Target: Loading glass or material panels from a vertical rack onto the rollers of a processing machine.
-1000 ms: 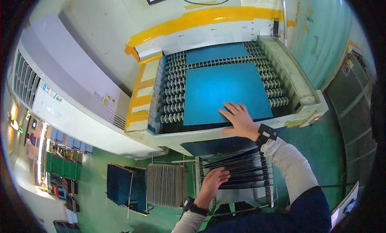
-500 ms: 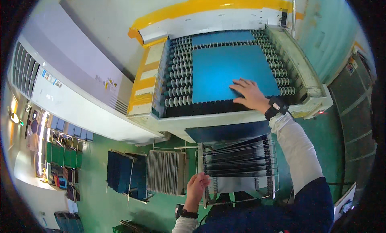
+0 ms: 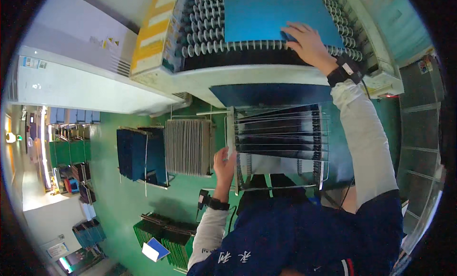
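Note:
A flat blue panel (image 3: 266,14) lies on rows of white roller discs at the mouth of a conveyor machine. My right hand (image 3: 309,46) rests at its front right edge, fingers spread over the top and thumb by the edge. Lower down, my left hand (image 3: 224,169) is beside the left post of a wire rack (image 3: 231,128), with fingers apart and nothing visible in them. Dark panels (image 3: 278,128) sit in this rack between thin wires. Another dark blue panel (image 3: 271,94) leans between the machine front and the rack.
Left of my rack stand a rack of grey panels (image 3: 188,147) and a rack of dark blue panels (image 3: 131,152). A rack with green-edged panels (image 3: 176,242) is at the lower left. A white cabinet (image 3: 85,85) flanks the machine; grey framed panels (image 3: 419,133) stand at the right.
My view has tipped downward, so the machine sits higher in the picture. The blue panel's front edge is nearer the machine's front lip. My left hand's fingers have opened from a pinch.

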`<action>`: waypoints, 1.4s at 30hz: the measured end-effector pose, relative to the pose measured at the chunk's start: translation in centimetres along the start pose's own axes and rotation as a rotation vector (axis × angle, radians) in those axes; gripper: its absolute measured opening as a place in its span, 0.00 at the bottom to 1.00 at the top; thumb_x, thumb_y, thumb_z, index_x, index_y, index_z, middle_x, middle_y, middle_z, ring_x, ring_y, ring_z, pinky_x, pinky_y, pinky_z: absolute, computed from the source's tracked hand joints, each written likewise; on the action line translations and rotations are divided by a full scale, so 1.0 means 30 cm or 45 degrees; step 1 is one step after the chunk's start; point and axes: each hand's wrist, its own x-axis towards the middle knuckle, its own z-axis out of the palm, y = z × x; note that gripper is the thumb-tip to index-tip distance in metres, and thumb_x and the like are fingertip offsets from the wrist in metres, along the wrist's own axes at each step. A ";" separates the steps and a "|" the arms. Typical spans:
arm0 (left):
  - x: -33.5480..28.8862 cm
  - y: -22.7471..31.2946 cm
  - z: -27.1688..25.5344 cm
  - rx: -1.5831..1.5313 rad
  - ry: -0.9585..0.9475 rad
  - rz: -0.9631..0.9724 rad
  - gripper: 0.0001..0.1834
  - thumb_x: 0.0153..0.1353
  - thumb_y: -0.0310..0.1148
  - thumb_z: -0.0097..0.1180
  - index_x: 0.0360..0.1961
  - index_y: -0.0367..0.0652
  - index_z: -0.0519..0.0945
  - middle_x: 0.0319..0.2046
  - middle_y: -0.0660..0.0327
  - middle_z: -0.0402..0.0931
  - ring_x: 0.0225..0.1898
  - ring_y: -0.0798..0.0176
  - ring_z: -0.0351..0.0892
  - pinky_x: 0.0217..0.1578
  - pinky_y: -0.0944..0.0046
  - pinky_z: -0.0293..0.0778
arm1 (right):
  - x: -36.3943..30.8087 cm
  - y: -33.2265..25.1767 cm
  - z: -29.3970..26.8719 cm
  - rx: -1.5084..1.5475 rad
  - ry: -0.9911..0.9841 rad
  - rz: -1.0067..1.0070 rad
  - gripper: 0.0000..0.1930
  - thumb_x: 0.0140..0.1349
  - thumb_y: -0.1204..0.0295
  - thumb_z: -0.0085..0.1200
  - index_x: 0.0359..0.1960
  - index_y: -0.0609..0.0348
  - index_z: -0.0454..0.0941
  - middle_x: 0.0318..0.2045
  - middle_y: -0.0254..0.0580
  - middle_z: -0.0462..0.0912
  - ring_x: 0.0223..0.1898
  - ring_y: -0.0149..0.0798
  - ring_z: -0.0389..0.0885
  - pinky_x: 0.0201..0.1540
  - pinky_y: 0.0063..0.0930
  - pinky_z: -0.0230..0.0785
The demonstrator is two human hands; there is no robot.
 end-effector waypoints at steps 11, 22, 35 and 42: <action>0.008 -0.099 0.046 -0.090 -0.158 -0.174 0.23 0.55 0.38 0.66 0.48 0.37 0.77 0.43 0.54 0.75 0.46 0.61 0.77 0.41 0.63 0.76 | -0.616 -0.512 -0.103 0.913 -0.451 0.155 0.12 0.56 0.72 0.58 0.41 0.59 0.77 0.39 0.48 0.80 0.44 0.52 0.77 0.46 0.42 0.70; -0.010 -0.071 0.028 -0.274 -0.273 -0.141 0.25 0.60 0.33 0.61 0.57 0.39 0.71 0.49 0.59 0.76 0.48 0.64 0.76 0.47 0.64 0.74 | -1.063 -0.590 0.154 0.460 -0.668 0.328 0.11 0.58 0.66 0.54 0.40 0.57 0.77 0.34 0.50 0.81 0.39 0.55 0.79 0.39 0.47 0.72; -0.076 -0.169 0.005 -0.371 -0.287 -0.310 0.26 0.61 0.41 0.61 0.56 0.38 0.72 0.48 0.56 0.77 0.45 0.63 0.78 0.47 0.63 0.73 | -0.976 -0.583 0.100 0.386 -0.826 0.437 0.08 0.58 0.67 0.51 0.31 0.55 0.79 0.29 0.51 0.81 0.33 0.57 0.80 0.33 0.48 0.71; -0.127 -0.296 -0.080 -0.423 -0.399 -0.466 0.24 0.62 0.42 0.59 0.52 0.33 0.74 0.41 0.54 0.80 0.42 0.65 0.78 0.43 0.66 0.73 | -0.762 -0.551 -0.332 0.410 -0.721 0.502 0.10 0.57 0.63 0.53 0.36 0.52 0.82 0.31 0.49 0.82 0.35 0.53 0.81 0.37 0.45 0.71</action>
